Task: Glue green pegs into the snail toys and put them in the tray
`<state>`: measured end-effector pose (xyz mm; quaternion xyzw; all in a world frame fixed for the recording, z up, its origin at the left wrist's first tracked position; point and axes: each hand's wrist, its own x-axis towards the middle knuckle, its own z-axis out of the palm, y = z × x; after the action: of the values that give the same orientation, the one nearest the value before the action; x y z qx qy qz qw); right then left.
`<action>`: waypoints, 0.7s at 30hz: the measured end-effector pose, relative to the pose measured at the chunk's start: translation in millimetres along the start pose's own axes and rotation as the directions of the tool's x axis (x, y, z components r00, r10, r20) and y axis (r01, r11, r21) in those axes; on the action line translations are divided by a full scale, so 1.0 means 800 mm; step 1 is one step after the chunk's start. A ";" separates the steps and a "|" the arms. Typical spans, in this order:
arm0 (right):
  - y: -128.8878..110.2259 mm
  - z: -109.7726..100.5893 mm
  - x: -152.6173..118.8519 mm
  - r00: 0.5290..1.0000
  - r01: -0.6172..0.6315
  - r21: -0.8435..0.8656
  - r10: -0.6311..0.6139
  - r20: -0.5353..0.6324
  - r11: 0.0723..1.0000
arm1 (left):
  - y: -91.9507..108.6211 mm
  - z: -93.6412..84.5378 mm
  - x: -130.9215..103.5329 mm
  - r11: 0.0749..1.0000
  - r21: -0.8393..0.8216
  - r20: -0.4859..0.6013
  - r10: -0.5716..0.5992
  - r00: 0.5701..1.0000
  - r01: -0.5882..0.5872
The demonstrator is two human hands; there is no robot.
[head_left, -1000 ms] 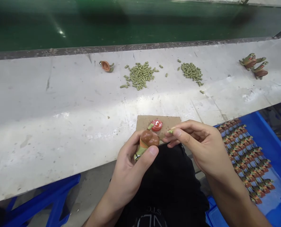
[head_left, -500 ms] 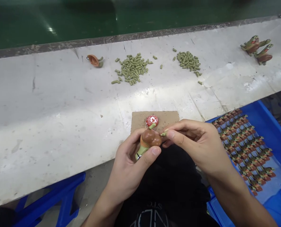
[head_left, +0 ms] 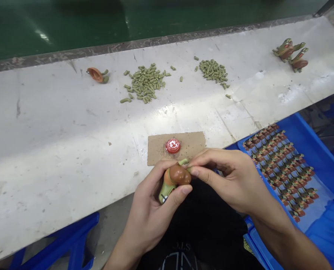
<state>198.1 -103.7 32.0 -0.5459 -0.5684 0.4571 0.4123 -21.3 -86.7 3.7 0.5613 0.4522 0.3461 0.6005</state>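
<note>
A brown-and-green figurine (head_left: 178,175), one green stub (head_left: 183,161) already attached, is being gripped in the left hand (head_left: 154,208); a second stub (head_left: 188,170) is being pinched against it by the right hand (head_left: 232,182), its fixing apparently unfinished.

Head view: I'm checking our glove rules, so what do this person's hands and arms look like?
The left hand and right hand are ungloved, with no rings or watch visible. Both forearms show bare, without sleeves in view. Black clothing below bears pale lettering.
</note>
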 end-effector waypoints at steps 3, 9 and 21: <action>0.003 -0.001 -0.008 1.000 0.002 -0.001 -0.002 -0.013 1.000 | -0.002 0.002 -0.003 0.998 0.061 0.036 0.027 0.999 -0.029; 0.000 -0.028 -0.040 0.991 -0.042 -0.033 0.038 -0.129 0.999 | 0.008 0.039 -0.006 0.994 0.084 0.025 -0.077 0.997 0.075; 0.049 -0.080 -0.163 0.990 0.043 -0.733 -0.125 -0.058 0.679 | -0.037 0.172 0.055 0.973 0.179 0.628 -0.226 0.744 0.145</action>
<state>278.1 -229.7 13.2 -0.6609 -0.7056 0.1450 0.2102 119.8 -99.5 -38.0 0.6327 0.2917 0.0432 0.7160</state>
